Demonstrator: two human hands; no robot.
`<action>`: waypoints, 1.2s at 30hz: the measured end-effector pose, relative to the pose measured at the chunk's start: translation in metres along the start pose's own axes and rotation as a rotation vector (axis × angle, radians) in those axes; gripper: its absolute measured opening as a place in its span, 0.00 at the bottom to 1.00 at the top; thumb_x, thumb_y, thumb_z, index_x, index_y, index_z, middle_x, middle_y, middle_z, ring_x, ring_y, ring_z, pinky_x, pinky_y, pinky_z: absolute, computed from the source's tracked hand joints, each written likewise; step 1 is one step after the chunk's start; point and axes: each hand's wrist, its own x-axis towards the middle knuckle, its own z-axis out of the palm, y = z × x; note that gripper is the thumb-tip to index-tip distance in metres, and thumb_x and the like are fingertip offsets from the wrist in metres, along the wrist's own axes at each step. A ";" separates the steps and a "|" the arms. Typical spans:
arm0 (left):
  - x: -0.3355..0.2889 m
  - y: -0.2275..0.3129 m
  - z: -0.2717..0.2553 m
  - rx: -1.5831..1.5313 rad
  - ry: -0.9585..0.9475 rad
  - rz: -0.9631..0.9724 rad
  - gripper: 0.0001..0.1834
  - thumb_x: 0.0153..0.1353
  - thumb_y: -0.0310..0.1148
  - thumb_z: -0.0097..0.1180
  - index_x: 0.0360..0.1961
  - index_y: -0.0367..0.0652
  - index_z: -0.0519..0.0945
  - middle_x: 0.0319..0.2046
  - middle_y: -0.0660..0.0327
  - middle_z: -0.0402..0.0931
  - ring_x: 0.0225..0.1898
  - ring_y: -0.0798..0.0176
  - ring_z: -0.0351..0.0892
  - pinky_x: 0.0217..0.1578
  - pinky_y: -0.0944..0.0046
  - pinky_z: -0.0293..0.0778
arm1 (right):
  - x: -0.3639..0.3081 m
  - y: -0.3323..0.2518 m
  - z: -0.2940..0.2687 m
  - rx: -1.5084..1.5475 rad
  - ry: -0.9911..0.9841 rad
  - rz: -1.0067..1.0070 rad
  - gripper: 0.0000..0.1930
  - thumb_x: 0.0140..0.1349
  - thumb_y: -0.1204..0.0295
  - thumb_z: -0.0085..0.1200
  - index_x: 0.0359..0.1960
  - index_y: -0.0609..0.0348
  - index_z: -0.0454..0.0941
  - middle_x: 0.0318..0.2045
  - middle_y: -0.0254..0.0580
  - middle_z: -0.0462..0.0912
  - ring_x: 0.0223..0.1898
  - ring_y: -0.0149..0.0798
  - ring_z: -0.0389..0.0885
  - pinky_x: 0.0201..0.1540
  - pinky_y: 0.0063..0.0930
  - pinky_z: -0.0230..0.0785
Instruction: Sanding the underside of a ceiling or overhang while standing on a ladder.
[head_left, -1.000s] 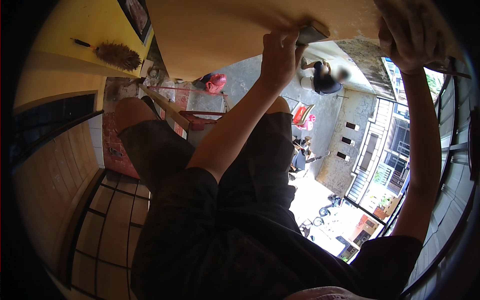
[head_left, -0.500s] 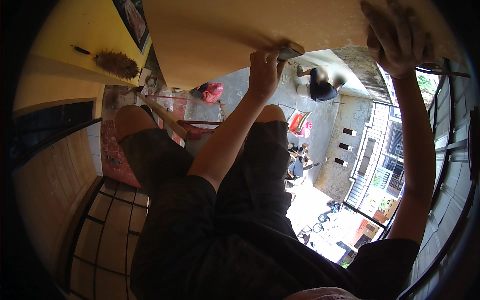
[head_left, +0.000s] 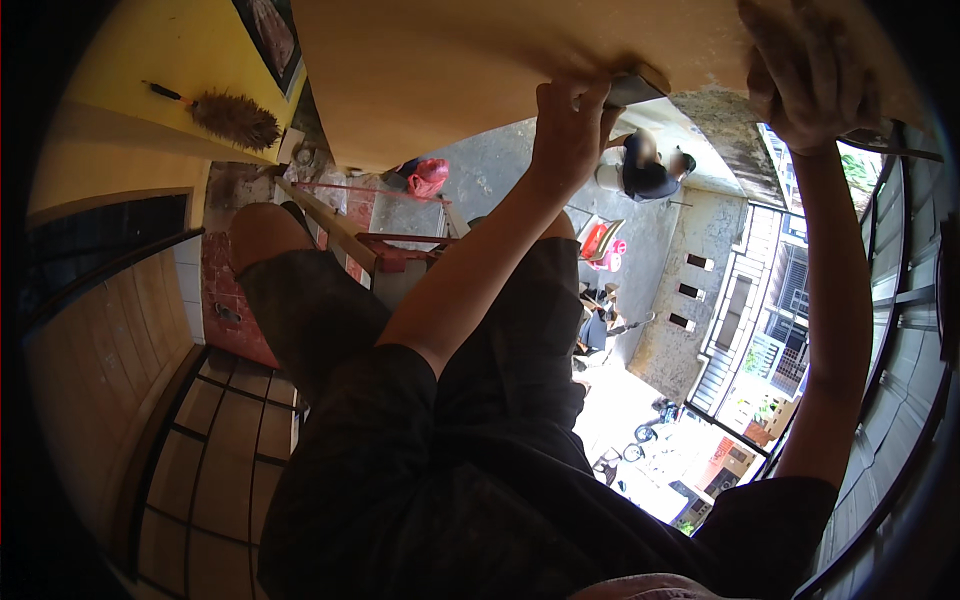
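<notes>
Pressing a small flat grey tool [head_left: 632,88] against the tan ceiling surface [head_left: 450,70], my left hand [head_left: 570,125] has its grip closed around it. My right hand [head_left: 805,75] lies spread on the same surface, holding nothing. Below: a feather duster [head_left: 232,117], a red bag [head_left: 428,177], another person [head_left: 645,170].

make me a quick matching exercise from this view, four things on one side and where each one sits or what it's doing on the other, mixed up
Things:
1. left hand
2. right hand
3. feather duster
4. red bag

Places or states:
A. hangs against the yellow wall
B. lies on the grey ground far below
C. presses a flat grey tool to the tan surface
D. rests spread on the tan surface, near the right rim

Pairs: 1-C, 2-D, 3-A, 4-B
</notes>
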 end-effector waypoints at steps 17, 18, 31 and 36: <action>-0.017 -0.039 -0.016 0.092 -0.041 0.053 0.33 0.47 0.31 0.70 0.54 0.45 0.68 0.44 0.51 0.66 0.44 0.45 0.66 0.42 0.48 0.65 | -0.001 -0.031 0.008 0.109 0.060 0.230 0.24 0.71 0.52 0.25 0.48 0.38 0.79 0.56 0.41 0.75 0.66 0.44 0.59 0.70 0.42 0.36; -0.013 -0.036 -0.013 0.083 -0.040 0.048 0.33 0.47 0.31 0.70 0.54 0.45 0.68 0.44 0.51 0.66 0.44 0.45 0.66 0.42 0.48 0.65 | -0.005 -0.024 0.011 0.111 0.052 0.223 0.24 0.71 0.52 0.25 0.48 0.38 0.79 0.56 0.41 0.75 0.66 0.44 0.59 0.70 0.42 0.36; -0.012 -0.038 -0.017 0.089 -0.044 0.062 0.34 0.48 0.32 0.69 0.56 0.42 0.66 0.44 0.49 0.65 0.45 0.44 0.66 0.44 0.48 0.65 | 0.007 -0.022 -0.008 0.034 -0.120 0.156 0.24 0.71 0.52 0.24 0.51 0.37 0.77 0.58 0.39 0.73 0.67 0.41 0.59 0.71 0.41 0.36; -0.019 -0.048 -0.019 0.140 -0.092 0.041 0.32 0.47 0.31 0.69 0.54 0.44 0.68 0.44 0.51 0.65 0.44 0.46 0.67 0.43 0.49 0.66 | 0.007 -0.026 0.000 0.051 -0.033 0.163 0.25 0.71 0.51 0.23 0.49 0.39 0.78 0.58 0.39 0.73 0.67 0.42 0.59 0.71 0.42 0.36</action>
